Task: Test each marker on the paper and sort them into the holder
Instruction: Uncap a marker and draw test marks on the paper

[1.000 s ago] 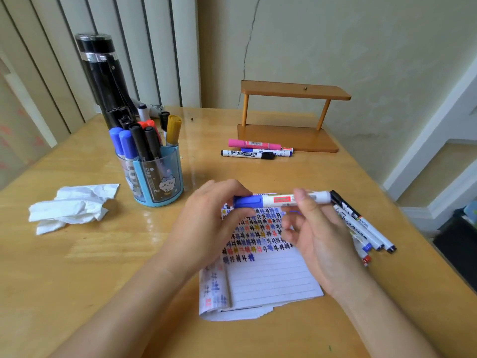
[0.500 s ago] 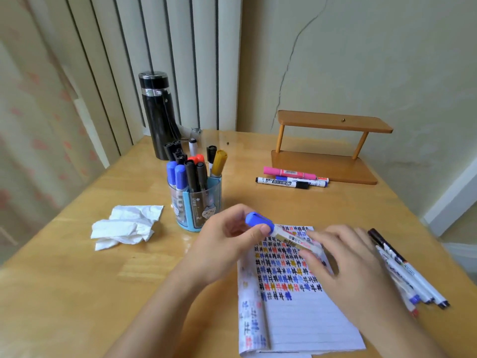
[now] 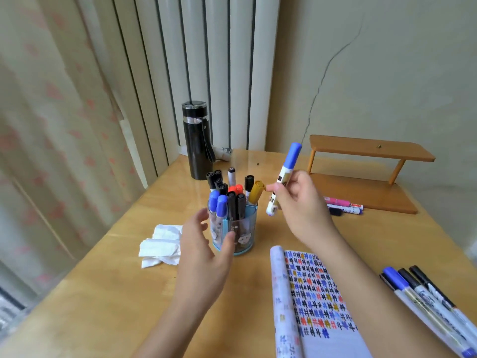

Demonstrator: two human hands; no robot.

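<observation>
Blue-capped marker (image 3: 288,166) is held clear of the surface (image 3: 103,293), cap uppermost and tilted, just right of the holder (image 3: 245,233). The right hand (image 3: 302,202) pinches its white barrel between curled fingers and thumb. The left hand (image 3: 204,257) is spread, fingers beside the holder's left wall and thumb in front of it; contact cannot be confirmed. The holder stands upright with blue, black, red and yellow capped markers in it. Lined paper (image 3: 317,293), covered in coloured test marks, lies near the front edge. Loose markers (image 3: 426,293) lie to its right. More markers (image 3: 343,205) lie beside a wooden shelf (image 3: 369,151). Crumpled tissue (image 3: 160,246) sits left of the holder and a black flask (image 3: 197,140) behind it.
</observation>
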